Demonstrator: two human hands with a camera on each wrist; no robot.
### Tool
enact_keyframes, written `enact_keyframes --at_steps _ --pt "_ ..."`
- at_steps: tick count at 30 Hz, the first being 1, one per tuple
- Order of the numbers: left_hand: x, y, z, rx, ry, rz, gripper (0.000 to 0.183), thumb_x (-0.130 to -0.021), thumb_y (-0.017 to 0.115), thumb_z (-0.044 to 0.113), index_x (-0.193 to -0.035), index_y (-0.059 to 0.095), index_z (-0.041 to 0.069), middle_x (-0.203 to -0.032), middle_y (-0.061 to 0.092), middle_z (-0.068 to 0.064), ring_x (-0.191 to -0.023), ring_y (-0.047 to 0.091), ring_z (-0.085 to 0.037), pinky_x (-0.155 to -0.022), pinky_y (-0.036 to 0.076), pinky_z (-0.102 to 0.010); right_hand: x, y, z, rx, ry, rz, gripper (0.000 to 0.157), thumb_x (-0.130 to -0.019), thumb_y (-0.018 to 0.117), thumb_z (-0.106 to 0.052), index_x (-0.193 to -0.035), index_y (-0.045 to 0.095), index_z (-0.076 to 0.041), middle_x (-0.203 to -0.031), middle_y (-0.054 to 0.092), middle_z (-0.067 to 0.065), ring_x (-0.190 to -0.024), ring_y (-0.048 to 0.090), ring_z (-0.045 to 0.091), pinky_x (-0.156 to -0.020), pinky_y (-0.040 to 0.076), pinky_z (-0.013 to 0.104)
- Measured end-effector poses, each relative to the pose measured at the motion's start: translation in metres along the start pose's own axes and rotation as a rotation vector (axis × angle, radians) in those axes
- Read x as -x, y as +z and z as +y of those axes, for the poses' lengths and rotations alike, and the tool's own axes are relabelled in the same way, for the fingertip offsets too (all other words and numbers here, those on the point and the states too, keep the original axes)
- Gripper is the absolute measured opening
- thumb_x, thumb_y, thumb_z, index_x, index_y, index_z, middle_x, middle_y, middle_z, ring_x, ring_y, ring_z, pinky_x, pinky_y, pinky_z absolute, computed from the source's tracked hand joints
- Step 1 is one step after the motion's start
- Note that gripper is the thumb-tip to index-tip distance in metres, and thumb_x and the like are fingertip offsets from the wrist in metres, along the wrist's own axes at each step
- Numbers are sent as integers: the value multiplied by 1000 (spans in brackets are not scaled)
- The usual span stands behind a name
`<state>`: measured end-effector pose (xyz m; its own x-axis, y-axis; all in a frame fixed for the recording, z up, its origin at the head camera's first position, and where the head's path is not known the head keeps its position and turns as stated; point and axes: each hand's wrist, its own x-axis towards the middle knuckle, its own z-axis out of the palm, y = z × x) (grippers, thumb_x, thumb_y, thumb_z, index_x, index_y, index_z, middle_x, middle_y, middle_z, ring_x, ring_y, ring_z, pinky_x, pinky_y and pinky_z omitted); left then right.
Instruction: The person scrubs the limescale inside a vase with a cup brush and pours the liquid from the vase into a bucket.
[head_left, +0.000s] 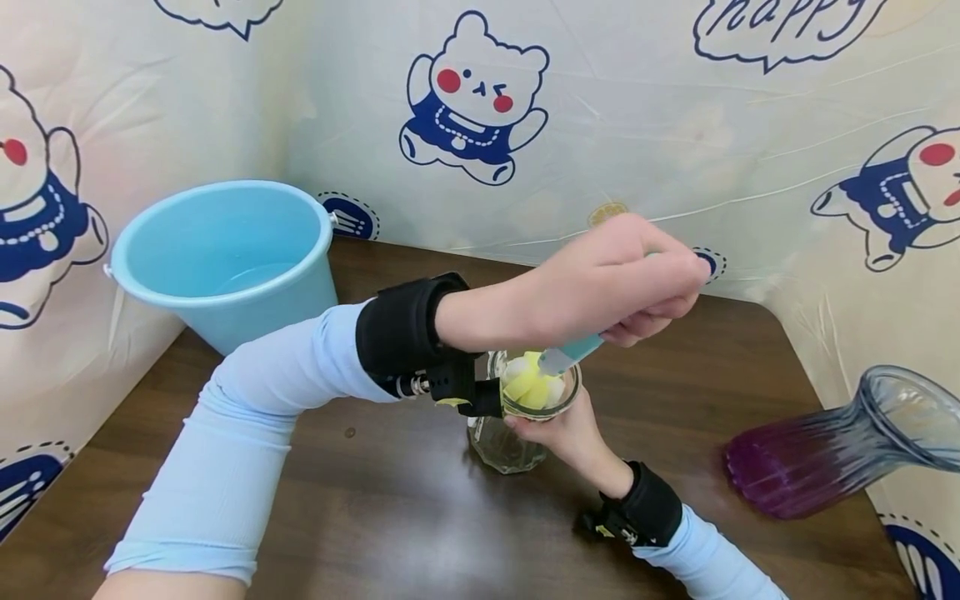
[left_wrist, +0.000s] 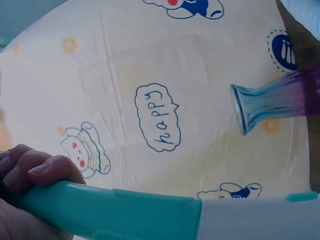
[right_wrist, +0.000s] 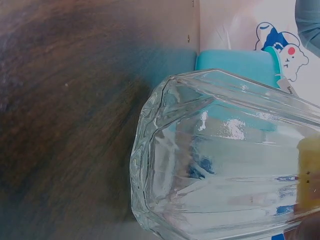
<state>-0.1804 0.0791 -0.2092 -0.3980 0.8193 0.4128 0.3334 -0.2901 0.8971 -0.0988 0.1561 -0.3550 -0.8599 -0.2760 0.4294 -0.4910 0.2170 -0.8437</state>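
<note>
My left hand [head_left: 637, 279] grips the teal end of a sponge bottle brush [head_left: 576, 355], whose teal and white handle [left_wrist: 135, 210] crosses the bottom of the left wrist view. The brush's yellow and white sponge head [head_left: 534, 385] sits inside the mouth of a clear glass jar [head_left: 510, 448]. Around the upper part of that jar my right hand [head_left: 572, 429] is wrapped, partly hidden behind it. In the right wrist view the faceted jar [right_wrist: 220, 150] shows its thick base close to the table, with some yellow sponge [right_wrist: 308, 170] at its upper end.
A light blue bucket [head_left: 225, 225] stands at the table's back left, partly behind my left sleeve. On the right is a flared glass vase [head_left: 795, 454], purple towards its base. Cartoon-printed sheets [head_left: 622, 108] hang behind the brown wooden table [head_left: 390, 517].
</note>
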Motion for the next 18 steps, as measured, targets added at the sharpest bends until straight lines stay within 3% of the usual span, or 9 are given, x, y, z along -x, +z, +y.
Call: enact_keyframes --at_steps 2,4,7,10,15,18 --pt "13 13 33 -16 37 -8 44 -94 40 24 -56 32 5 -54 24 -8 -45 24 -26 -39 20 -32 0 -1 -1 -1 15 -6 62 -57 77 9 -110 46 6 -98 56 16 -91 53 7 -81 45 26" --pt "21 23 55 -40 33 -9 40 -93 36 13 -54 31 5 -53 23 -6 -45 23 -22 -42 19 -28 0 -1 -1 8 17 -7 64 -58 77 8 -113 44 6 -101 55 17 -93 52 7 -83 44 25" --pt "29 28 67 -111 2 3 38 -91 32 4 -54 31 5 -51 23 -4 -46 24 -18 -47 21 -23 0 -1 -2 30 2 0 67 -57 77 8 -115 42 7 -104 54 19 -94 51 7 -83 43 25" --pt "34 27 57 -173 -34 9 37 -91 30 3 -54 30 6 -51 24 -3 -47 25 -16 -50 23 -21 1 -2 -3 55 -16 -6 67 -58 76 8 -115 42 8 -105 54 21 -94 53 10 -83 44 26" --pt "46 22 28 -223 -122 26 35 -89 30 4 -55 31 8 -53 25 -2 -50 24 -17 -55 23 -20 1 -2 -3 84 -35 -10 61 -58 76 9 -110 44 8 -100 55 21 -87 56 28 -77 46 29" --pt "54 18 14 -224 -151 52 33 -89 29 4 -56 31 9 -54 24 -1 -51 22 -16 -56 23 -20 1 -2 -3 92 -36 -13 58 -59 76 7 -108 46 8 -98 57 20 -84 57 27 -74 47 31"
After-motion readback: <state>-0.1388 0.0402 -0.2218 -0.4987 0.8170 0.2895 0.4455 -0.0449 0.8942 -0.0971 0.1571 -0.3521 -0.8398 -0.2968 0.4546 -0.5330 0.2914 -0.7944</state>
